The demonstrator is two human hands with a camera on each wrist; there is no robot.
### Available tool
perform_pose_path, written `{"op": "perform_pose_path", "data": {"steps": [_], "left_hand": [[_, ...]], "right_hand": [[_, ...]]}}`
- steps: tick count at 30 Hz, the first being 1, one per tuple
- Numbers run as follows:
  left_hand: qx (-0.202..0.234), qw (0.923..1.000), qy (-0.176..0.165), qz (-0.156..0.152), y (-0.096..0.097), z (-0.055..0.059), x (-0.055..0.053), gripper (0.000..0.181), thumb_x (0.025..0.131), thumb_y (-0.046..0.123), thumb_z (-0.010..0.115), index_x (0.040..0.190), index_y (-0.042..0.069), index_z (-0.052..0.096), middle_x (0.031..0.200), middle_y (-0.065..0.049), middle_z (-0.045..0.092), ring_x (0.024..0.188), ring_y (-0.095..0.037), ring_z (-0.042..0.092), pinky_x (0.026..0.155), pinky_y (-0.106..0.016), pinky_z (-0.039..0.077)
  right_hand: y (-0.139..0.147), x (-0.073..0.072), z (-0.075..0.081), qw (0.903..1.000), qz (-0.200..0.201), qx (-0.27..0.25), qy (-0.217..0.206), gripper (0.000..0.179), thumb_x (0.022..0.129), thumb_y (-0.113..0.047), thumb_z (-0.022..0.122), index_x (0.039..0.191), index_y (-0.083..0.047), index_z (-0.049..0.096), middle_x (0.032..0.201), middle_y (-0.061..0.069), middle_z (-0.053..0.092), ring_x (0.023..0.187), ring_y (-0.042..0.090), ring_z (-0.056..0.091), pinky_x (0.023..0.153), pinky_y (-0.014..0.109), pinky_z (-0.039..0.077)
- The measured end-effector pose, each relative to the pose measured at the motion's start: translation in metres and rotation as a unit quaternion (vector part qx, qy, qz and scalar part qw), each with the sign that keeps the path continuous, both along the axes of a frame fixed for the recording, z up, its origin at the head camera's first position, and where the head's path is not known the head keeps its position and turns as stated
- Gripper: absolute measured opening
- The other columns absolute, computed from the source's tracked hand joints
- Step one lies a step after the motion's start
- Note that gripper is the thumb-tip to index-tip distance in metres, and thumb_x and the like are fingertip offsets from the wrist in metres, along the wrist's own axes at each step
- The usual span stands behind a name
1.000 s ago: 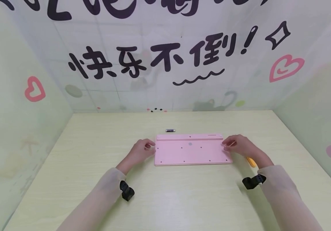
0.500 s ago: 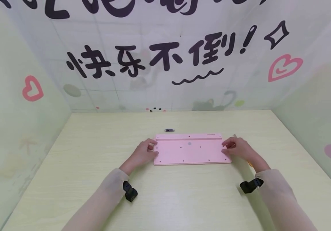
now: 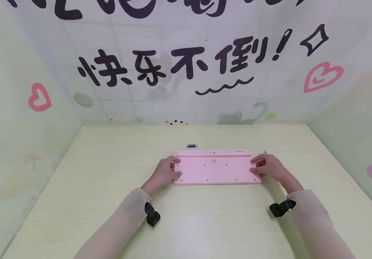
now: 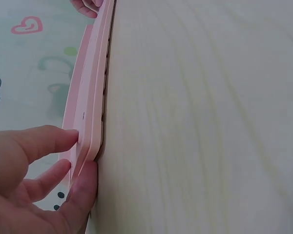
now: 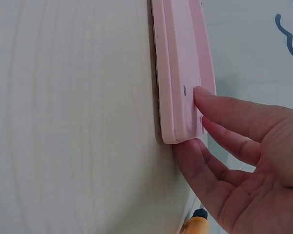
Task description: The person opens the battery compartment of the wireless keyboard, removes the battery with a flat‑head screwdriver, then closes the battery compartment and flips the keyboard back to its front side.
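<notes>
A pink keyboard [image 3: 218,171] lies face down on the table, its underside with several small screw holes turned up. In the left wrist view, the edges of dark keys show beneath the keyboard [image 4: 95,87]. My left hand [image 3: 164,172] pinches its left end, thumb on the underside and a finger at the lower edge. At the opposite end, my right hand [image 3: 271,167] grips the keyboard in the same manner, thumb on top and fingers under the edge in the right wrist view.
Behind the keyboard lies a small battery [image 3: 192,145]. A screwdriver with an orange handle [image 5: 197,225] rests by my right hand, mostly hidden by it in the head view. Printed wall cloths enclose the table [image 3: 186,223] at the back and sides.
My left hand has moved right from beside the keyboard onto its left end and now grips it. My right hand has closed in on the right end. The keyboard stays about in place.
</notes>
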State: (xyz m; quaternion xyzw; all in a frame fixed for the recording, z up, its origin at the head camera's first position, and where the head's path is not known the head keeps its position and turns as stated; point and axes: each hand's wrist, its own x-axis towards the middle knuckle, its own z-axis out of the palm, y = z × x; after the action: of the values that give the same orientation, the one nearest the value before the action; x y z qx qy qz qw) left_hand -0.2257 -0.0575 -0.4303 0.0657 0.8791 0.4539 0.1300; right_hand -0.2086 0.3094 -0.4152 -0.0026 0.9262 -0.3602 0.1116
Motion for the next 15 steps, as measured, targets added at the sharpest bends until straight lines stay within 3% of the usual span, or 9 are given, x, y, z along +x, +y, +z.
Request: {"op": "perform_pose_path", "data": {"steps": [15], "left_hand": [[0.023, 0.9979, -0.028, 0.054, 0.0036, 0.0003, -0.0002, 0.047, 0.078, 0.003, 0.070, 0.122, 0.002, 0.054, 0.109, -0.013, 0.056, 0.098, -0.025, 0.054, 0.082, -0.035, 0.047]], "right_hand": [[0.0012, -0.0050, -0.0044, 0.9994, -0.028, -0.014, -0.016, 0.045, 0.079, -0.017, 0.073, 0.112, 0.008, 0.057, 0.096, 0.017, 0.055, 0.077, 0.021, 0.052, 0.067, 0.028, 0.046]]}}
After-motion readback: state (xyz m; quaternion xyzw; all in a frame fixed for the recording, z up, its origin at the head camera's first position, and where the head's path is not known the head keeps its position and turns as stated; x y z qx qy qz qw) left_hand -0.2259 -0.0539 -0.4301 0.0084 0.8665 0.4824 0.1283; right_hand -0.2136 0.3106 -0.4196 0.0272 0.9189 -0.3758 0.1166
